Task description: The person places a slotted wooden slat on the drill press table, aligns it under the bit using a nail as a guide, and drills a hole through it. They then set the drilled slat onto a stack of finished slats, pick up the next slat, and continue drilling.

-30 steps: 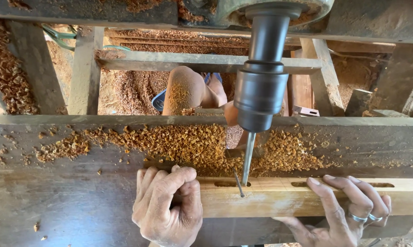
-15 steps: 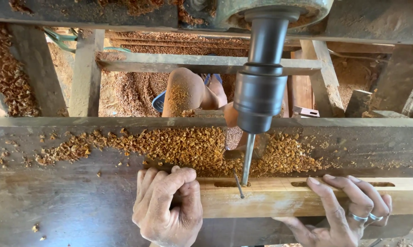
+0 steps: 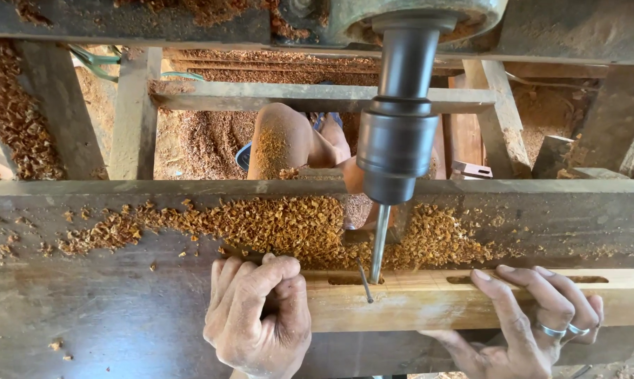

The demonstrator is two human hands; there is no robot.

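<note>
A pale wooden bar (image 3: 429, 300) lies across a worn, dark machine table (image 3: 99, 309). My left hand (image 3: 257, 316) is clenched over the bar's left end. My right hand (image 3: 534, 319), with two rings, grips the bar further right, fingers curled over its top edge. A dark drill chuck (image 3: 395, 151) hangs above, and its thin steel bit (image 3: 378, 245) stands in an oblong slot (image 3: 352, 280) cut in the bar. A second slot (image 3: 587, 279) shows beside my right fingers. A thin nail-like pin (image 3: 364, 284) leans at the first slot.
Orange wood chips (image 3: 282, 221) are heaped along the table behind the bar. Beyond the table edge, a dusty bare knee (image 3: 282, 137) shows among grey timber frame beams (image 3: 296, 95), with sawdust (image 3: 8, 105) piled on the ground.
The view has shifted very slightly; the bar, bit and both hands keep their places.
</note>
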